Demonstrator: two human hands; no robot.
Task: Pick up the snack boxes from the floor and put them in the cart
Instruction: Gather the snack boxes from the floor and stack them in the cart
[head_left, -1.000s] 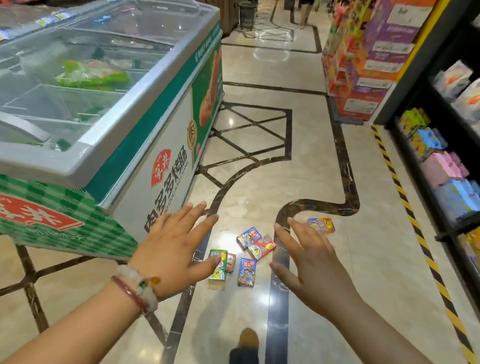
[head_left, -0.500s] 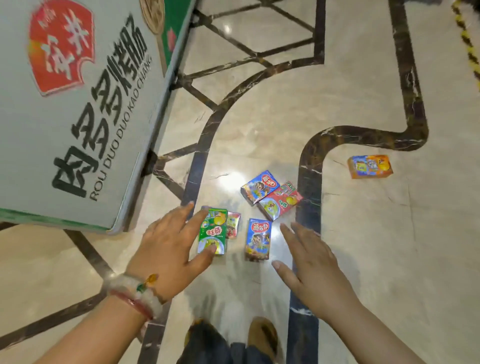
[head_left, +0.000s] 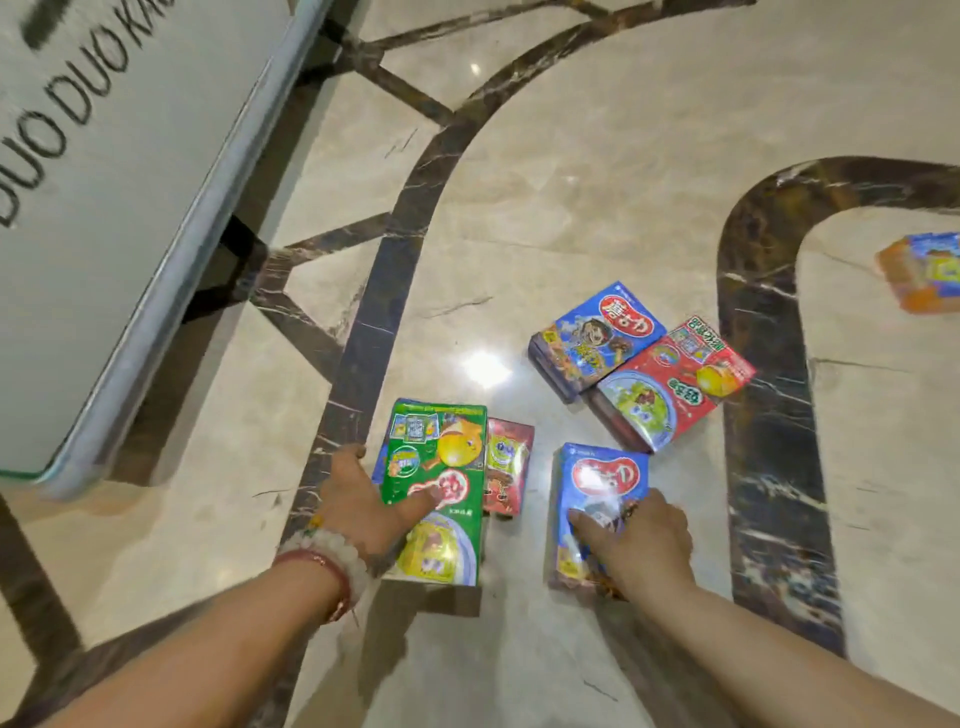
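Several snack boxes lie on the marble floor. My left hand (head_left: 363, 501) grips a green box (head_left: 441, 457), thumb on its face and fingers round its left edge. My right hand (head_left: 636, 540) grips a blue box (head_left: 602, 478) from its near end, fingers curled over it. A small red box (head_left: 509, 467) lies between these two. Farther off lie another blue box (head_left: 597, 332) and a red box (head_left: 670, 384), touching each other. An orange box (head_left: 924, 273) lies apart at the right edge. No cart is in view.
The grey side of a chest freezer (head_left: 104, 182) with black lettering overhangs the floor at the left, its lower corner close to my left forearm. Dark marble inlay bands (head_left: 769, 415) cross the pale floor.
The view has dropped much closer to the floor. Both hands, open above the boxes before, have come down; the left now holds the green box and the right the near blue box.
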